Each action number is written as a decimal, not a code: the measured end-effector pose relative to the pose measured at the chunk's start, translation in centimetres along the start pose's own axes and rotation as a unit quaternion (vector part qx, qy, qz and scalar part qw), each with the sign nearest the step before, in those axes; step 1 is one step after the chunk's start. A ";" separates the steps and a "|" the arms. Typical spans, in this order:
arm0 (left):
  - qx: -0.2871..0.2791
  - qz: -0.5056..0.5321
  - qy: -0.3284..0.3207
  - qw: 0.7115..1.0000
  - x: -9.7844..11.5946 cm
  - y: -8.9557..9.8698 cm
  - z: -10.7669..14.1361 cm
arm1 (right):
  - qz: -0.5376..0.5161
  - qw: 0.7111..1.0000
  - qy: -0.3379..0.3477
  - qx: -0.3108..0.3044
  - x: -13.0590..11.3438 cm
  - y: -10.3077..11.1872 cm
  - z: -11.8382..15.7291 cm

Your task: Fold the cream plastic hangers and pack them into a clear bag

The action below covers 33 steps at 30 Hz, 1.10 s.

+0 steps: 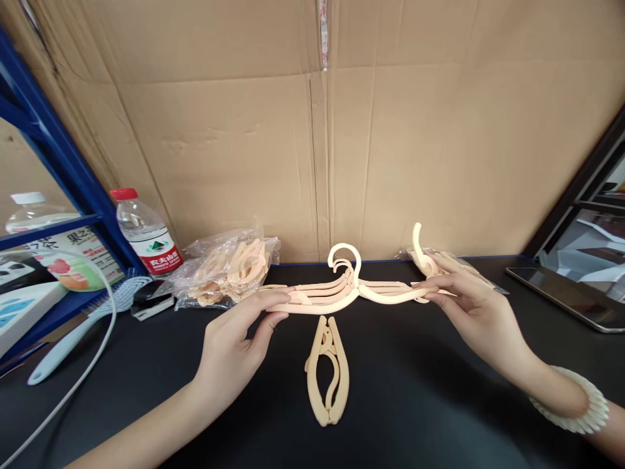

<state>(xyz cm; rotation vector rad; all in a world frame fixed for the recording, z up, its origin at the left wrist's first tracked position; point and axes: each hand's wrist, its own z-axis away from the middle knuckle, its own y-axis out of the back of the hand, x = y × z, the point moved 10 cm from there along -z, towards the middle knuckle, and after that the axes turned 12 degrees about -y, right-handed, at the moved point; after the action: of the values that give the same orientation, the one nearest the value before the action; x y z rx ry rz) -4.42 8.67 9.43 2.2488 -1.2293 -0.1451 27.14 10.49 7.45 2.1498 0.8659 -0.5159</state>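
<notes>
A cream folding clothes hanger (pixel 390 299) is spread wide, its hook pointing up. My left hand (pixel 234 342) pinches one end of it between thumb and fingers. At the other end, my right hand (pixel 476 316) has its fingers closed on the opposite arm. More unfolded hangers (pixel 317 287) lie lined up directly behind it, partly covered. A folded hanger (pixel 343 378) lies on the black table between my forearms. Beyond my right hand, another hook (pixel 416 236) sticks up, its lower part hidden.
Bagged hangers (pixel 229 270) lie at the back left, beside a red-capped water bottle (pixel 151 238). A hairbrush (pixel 73 345) and white cable (pixel 92 378) are on the left. At right lies a phone-like dark slab (pixel 566 296). Cardboard (pixel 439 130) walls the back.
</notes>
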 end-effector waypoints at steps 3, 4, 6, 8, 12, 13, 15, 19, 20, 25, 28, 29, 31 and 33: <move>-0.002 0.019 0.042 0.999 -0.8 -0.1 0.0 | -0.110 0.991 -0.072 -0.023 1.2 -0.4 0.2; 0.000 0.039 0.063 0.997 -1.3 -0.1 0.1 | -0.137 0.986 -0.087 -0.033 1.3 -0.6 0.2; 0.007 0.099 0.112 0.989 -2.2 -0.4 0.2 | -0.169 0.978 -0.104 -0.056 1.3 -1.0 0.3; 0.018 0.164 0.156 0.974 -3.0 -0.7 0.5 | -0.190 0.970 -0.123 -0.082 1.2 -1.4 0.2; 0.053 0.248 0.231 0.939 -3.9 -1.1 0.9 | -0.262 0.940 -0.183 -0.119 2.3 -2.3 0.1; 0.060 0.275 0.250 0.927 -4.0 -1.3 1.1 | -0.289 0.928 -0.202 -0.124 2.8 -2.6 0.2; 0.067 0.338 0.282 0.895 -3.9 -2.1 1.3 | -0.343 0.898 -0.242 -0.132 3.6 -3.2 0.3; 0.072 0.424 0.339 0.837 -3.3 -3.8 1.7 | -0.403 0.860 -0.281 -0.138 3.8 -4.2 0.6; 0.069 0.436 0.349 0.827 -3.0 -4.2 1.8 | -0.405 0.860 -0.279 -0.139 3.5 -4.4 0.8; 0.003 0.469 0.349 0.811 -0.4 -6.6 2.1 | -0.371 0.870 -0.271 -0.177 0.3 -6.2 2.7; -0.061 0.471 0.346 0.809 1.4 -8.1 2.8 | -0.322 0.866 -0.235 -0.301 -3.0 -8.3 4.8; -0.074 0.470 0.349 0.807 1.7 -8.4 3.1 | -0.305 0.861 -0.216 -0.346 -4.1 -8.9 5.6; -0.078 0.465 0.358 0.806 2.0 -8.5 3.3 | -0.282 0.846 -0.194 -0.409 -5.6 -9.5 6.8; -0.065 0.465 0.368 0.803 2.0 -8.3 3.4 | -0.275 0.836 -0.204 -0.428 -5.9 -9.7 7.3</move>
<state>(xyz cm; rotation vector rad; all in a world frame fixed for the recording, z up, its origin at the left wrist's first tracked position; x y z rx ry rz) 1.69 9.10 2.57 1.1307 -1.5921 0.8971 15.50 7.16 1.52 0.9128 1.1739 -0.6665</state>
